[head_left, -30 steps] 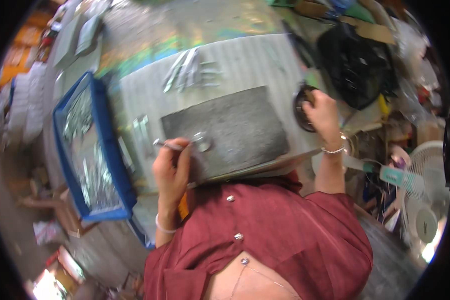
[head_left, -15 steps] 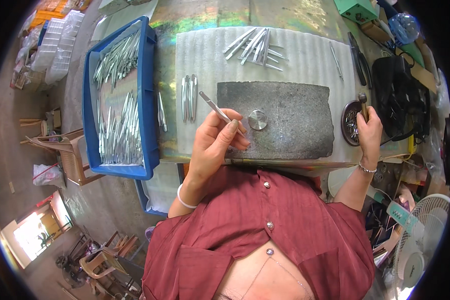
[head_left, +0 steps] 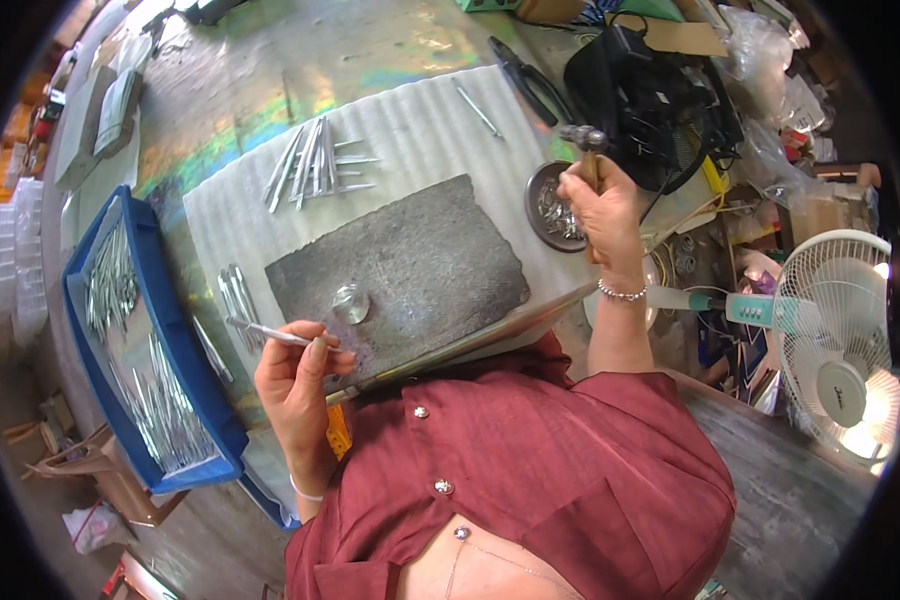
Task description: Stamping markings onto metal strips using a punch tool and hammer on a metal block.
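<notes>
My left hand (head_left: pixel 295 378), at the near left corner of a dark rough slab (head_left: pixel 425 265), pinches a slim silver metal piece (head_left: pixel 258 329) between thumb and fingers. Its free end points left. A small round shiny metal block (head_left: pixel 351 303) rests on the slab just beyond that hand. My right hand (head_left: pixel 610 215) is wrapped round the wooden handle of a small hammer (head_left: pixel 583 138), its metal head pointing away from me. That hand is raised beside a dark round bowl (head_left: pixel 533 212) of small metal bits, partly covering it.
Under the slab lies a white foam sheet (head_left: pixel 210 215) with a pile of slim metal pieces (head_left: pixel 315 165). A blue tray (head_left: pixel 185 360) of similar pieces stands left. Pliers (head_left: pixel 530 85) and a black bag (head_left: pixel 640 100) lie at the far right; a fan (head_left: pixel 838 330) stands right.
My view has swung round, so the table appears tilted and shifted left. Both hands keep their hold; the hammer is still by the bowl and the metal piece now points more flatly left.
</notes>
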A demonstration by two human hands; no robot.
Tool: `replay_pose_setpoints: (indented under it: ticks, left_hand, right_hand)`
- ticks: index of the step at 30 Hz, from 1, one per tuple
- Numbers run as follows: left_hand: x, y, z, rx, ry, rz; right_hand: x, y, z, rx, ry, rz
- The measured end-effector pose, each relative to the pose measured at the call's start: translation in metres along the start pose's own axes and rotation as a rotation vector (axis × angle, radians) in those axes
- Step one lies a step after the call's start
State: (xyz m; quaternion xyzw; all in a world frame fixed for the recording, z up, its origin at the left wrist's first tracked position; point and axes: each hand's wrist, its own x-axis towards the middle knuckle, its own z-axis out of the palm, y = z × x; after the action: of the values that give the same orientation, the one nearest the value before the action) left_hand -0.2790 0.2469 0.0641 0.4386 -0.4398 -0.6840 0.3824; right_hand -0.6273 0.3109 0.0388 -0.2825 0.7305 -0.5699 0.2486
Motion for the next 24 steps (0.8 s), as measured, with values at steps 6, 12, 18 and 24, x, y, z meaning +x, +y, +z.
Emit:
replay_pose_setpoints:
  ticks: [6,12,18,24]
  left_hand:
    - [-0.001,-0.001,0.008,-0.053,-0.033,0.013]
    - [0.003,-0.002,0.005,-0.259,-0.106,0.000]
    - [0.002,-0.004,0.000,-0.386,-0.155,-0.007]
    - [0.008,-0.014,0.005,-0.659,-0.260,-0.151]
  right_hand:
    - [-0.025,-0.036,0.023,0.310,-0.322,0.185]
    - [-0.052,-0.064,0.054,0.419,-0.615,0.260]
    - [-0.073,-0.072,0.088,0.470,-0.839,0.157]
    - [-0.089,-0.084,0.102,0.413,-0.952,0.295]
